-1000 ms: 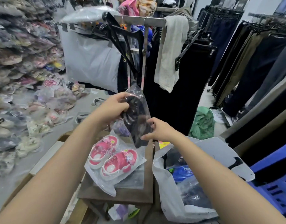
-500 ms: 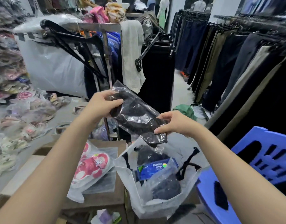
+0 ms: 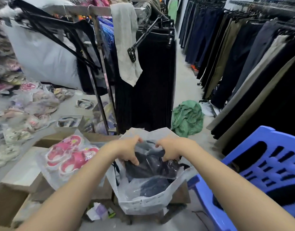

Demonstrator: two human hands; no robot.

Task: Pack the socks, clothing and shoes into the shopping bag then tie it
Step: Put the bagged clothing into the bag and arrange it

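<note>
Clothing-shop aisle (image 3: 185, 80) — left hand (image 3: 128, 152) and right hand (image 3: 170, 151) each grip an end of the plastic-wrapped dark garment (image 3: 153, 164), long axis crosswise between them, lying in the mouth of the white shopping bag (image 3: 140, 204) — pink shoes (image 3: 71, 155) unpacked, nearer the left hand.

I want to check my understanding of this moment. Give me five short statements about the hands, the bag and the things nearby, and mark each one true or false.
1. The left hand and the right hand both grip the dark wrapped packet. True.
2. The pink shoes are inside the shopping bag. False: they lie in clear wrap outside it, on its left.
3. A blue chair stands right of the shopping bag. True.
4. The shopping bag is tied shut. False: its mouth is open.
5. The green cloth hangs on a rack. False: it lies on the floor.
</note>
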